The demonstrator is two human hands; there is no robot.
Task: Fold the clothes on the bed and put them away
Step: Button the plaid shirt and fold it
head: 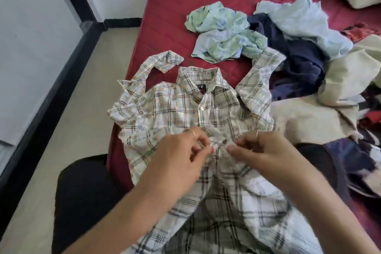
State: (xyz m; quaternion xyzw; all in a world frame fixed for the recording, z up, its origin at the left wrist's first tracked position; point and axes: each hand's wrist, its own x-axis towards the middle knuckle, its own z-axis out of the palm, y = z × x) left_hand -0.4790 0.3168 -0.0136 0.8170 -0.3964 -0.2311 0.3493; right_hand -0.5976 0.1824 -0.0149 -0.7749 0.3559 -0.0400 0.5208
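While spread collar-up on red bed [165,6] w/ sleeves flung out, plaid shirt [169,109] looks white, wrinkled. Pinched at front placket by left hand [175,163] & right hand [259,150], fingers curled, just below collar.

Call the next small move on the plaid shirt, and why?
Probably finish closing that button. Both the left hand and the right hand pinch the front edges of the plaid shirt mid-chest; it lies collar-up on the bed, sleeves spread, not yet folded.
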